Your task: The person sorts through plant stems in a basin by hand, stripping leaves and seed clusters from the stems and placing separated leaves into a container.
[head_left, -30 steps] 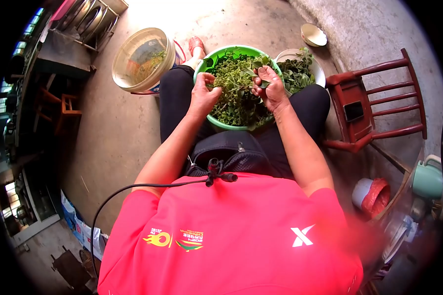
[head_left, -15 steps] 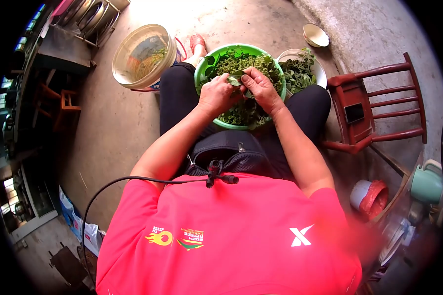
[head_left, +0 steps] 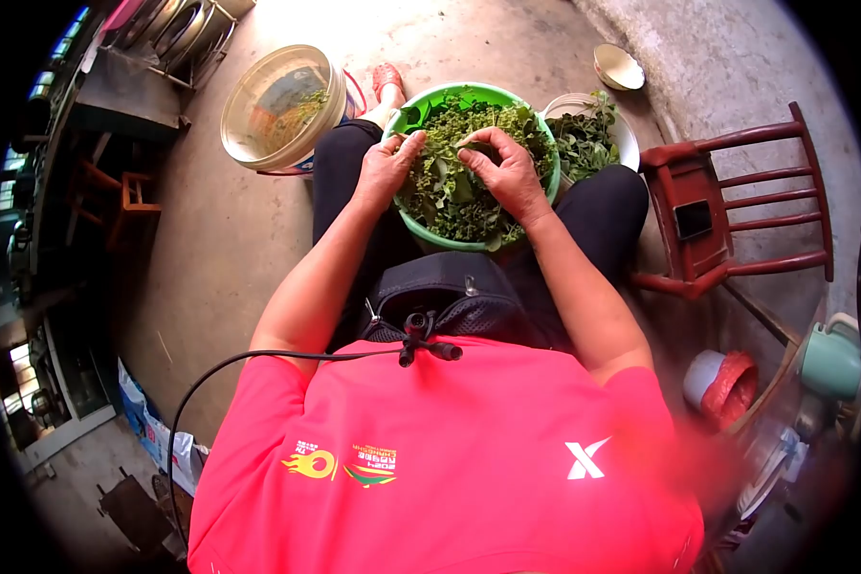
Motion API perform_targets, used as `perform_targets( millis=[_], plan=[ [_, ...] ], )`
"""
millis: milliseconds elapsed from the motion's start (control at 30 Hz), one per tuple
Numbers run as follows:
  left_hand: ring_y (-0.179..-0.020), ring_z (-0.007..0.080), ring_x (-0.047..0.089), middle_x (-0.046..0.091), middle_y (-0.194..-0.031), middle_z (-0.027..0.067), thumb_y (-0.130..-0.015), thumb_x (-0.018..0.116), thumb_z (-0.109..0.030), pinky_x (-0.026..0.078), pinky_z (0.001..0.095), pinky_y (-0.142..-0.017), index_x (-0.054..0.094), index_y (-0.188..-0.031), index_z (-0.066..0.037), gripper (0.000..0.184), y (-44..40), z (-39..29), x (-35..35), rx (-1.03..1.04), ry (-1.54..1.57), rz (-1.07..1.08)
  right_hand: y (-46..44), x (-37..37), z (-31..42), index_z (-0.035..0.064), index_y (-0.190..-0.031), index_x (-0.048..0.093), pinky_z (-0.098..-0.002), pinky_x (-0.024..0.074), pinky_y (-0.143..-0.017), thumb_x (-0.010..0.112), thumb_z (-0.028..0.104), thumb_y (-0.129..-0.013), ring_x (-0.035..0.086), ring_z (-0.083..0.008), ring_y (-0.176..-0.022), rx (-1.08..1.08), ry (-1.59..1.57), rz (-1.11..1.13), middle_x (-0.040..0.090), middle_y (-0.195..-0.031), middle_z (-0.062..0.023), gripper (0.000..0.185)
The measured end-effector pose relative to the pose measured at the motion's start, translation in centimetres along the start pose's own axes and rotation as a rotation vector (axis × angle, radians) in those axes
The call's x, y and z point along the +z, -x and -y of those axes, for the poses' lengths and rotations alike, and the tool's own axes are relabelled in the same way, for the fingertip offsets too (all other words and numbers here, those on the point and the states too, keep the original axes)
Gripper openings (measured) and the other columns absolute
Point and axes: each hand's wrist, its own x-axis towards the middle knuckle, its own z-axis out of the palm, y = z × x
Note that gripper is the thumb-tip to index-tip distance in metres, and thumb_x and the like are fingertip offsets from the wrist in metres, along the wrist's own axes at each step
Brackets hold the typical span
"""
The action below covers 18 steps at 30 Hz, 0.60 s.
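Observation:
A green basin heaped with leafy green sprigs with small clustered buds stands between my knees. Over its left rim, my left hand is closed, thumb and fingertips pinched together; what they hold, if anything, is too small to make out. Above the right part of the heap, my right hand pinches a green sprig between thumb and forefinger, its far end merging with the greens below. Against the basin's right side is a pale bowl with darker leafy stems.
A whitish bucket with some plant bits inside stands to the left. On the right are a dark red wooden chair with a black phone-like object on its seat, and a small bowl. A green jug is farther back.
My hands were together over the basin, working at a leaf; now they are apart. The left has moved left to the rim, while the right stays over the greens.

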Motion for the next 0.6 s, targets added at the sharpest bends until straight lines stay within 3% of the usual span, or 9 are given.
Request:
perform_targets(
  millis=[33,133,233,267,300,333,367,500,600],
  plan=[
    [-0.066,0.0047,0.050,0.060,-0.071,-0.0022,-0.087,0.062,-0.037,0.043,0.0219,-0.061,0.067,-0.092,0.000,0.038,-0.1,0.2,0.1,0.000,0.001,0.000,-0.2,0.3,0.0,0.0057,-0.093,0.060,-0.0256,0.0473,-0.070,0.069,0.015,-0.081,0.059,-0.0122,-0.077,0.000,0.001,0.000,0.064,-0.084,-0.0034,0.018],
    [-0.068,0.0035,0.052,0.063,-0.080,-0.0018,-0.092,0.057,-0.032,0.043,0.0194,-0.061,0.066,-0.100,-0.002,0.032,0.0,-0.2,0.5,0.066,-0.057,0.028,-0.6,1.2,0.8,0.0077,-0.094,0.062,-0.0351,0.0492,-0.070,0.070,0.020,-0.075,0.062,-0.0281,-0.079,-0.168,0.435,-0.055,0.062,-0.086,-0.0104,0.024],
    [-0.067,0.0048,0.051,0.062,-0.076,-0.0011,-0.093,0.054,-0.034,0.043,0.0218,-0.061,0.066,-0.095,-0.001,0.035,0.9,-1.5,1.0,0.195,-0.314,0.010,-0.6,1.9,1.3,0.0124,-0.091,0.063,-0.0391,0.0495,-0.069,0.068,0.028,-0.075,0.061,-0.0294,-0.079,-0.133,0.692,-0.043,0.060,-0.087,-0.0090,0.023],
    [-0.060,0.0157,0.053,0.059,-0.067,0.0123,-0.092,0.054,-0.036,0.044,0.0304,-0.061,0.063,-0.085,-0.001,0.037,1.1,-1.9,1.3,0.271,-0.312,0.001,-0.7,2.0,1.2,0.0124,-0.091,0.063,-0.0391,0.0495,-0.069,0.068,0.028,-0.075,0.061,-0.0294,-0.079,-0.134,0.691,-0.041,0.060,-0.087,-0.0090,0.023],
    [-0.065,0.0198,0.056,0.058,-0.071,0.0124,-0.091,0.054,-0.036,0.044,0.0322,-0.062,0.063,-0.086,-0.001,0.036,1.5,-2.3,1.3,0.335,-0.365,0.035,-0.7,2.1,0.9,0.0126,-0.090,0.062,-0.0396,0.0496,-0.069,0.067,0.027,-0.075,0.061,-0.0296,-0.079,-0.123,0.717,-0.059,0.059,-0.087,-0.0092,0.021],
    [-0.066,0.0142,0.054,0.060,-0.073,0.0093,-0.092,0.054,-0.034,0.044,0.0300,-0.062,0.063,-0.090,-0.001,0.034,1.7,-2.8,1.3,0.409,-0.445,0.075,-0.7,2.2,0.7,0.0128,-0.089,0.062,-0.0400,0.0497,-0.068,0.067,0.025,-0.074,0.061,-0.0297,-0.079,-0.110,0.743,-0.077,0.059,-0.087,-0.0093,0.020],
    [-0.068,0.0085,0.051,0.061,-0.076,0.0062,-0.093,0.053,-0.032,0.044,0.0278,-0.062,0.064,-0.095,-0.002,0.032,1.9,-3.1,1.3,0.483,-0.525,0.116,-0.8,2.2,0.5,0.0128,-0.089,0.062,-0.0400,0.0497,-0.068,0.067,0.025,-0.074,0.061,-0.0297,-0.079,-0.110,0.742,-0.075,0.059,-0.087,-0.0093,0.020],
    [-0.073,0.0092,0.054,0.060,-0.077,0.0042,-0.092,0.056,-0.027,0.046,0.0272,-0.066,0.063,-0.096,-0.002,0.026,1.7,-2.5,0.8,0.420,-0.520,0.229,-1.1,0.9,-0.3,0.0118,-0.086,0.061,-0.0387,0.0493,-0.069,0.063,0.016,-0.072,0.060,-0.0299,-0.079,-0.154,0.607,-0.007,0.058,-0.084,-0.0100,0.015],
    [-0.075,0.0096,0.056,0.060,-0.079,0.0035,-0.090,0.059,-0.023,0.046,0.0254,-0.067,0.063,-0.095,-0.001,0.023,1.6,-3.1,0.3,0.347,-0.450,0.318,-1.7,-0.1,-0.5,0.0073,-0.083,0.062,-0.0310,0.0468,-0.073,0.067,0.015,-0.073,0.059,-0.0225,-0.078,-0.079,0.278,0.172,0.058,-0.082,-0.0075,0.014]
  ],
)
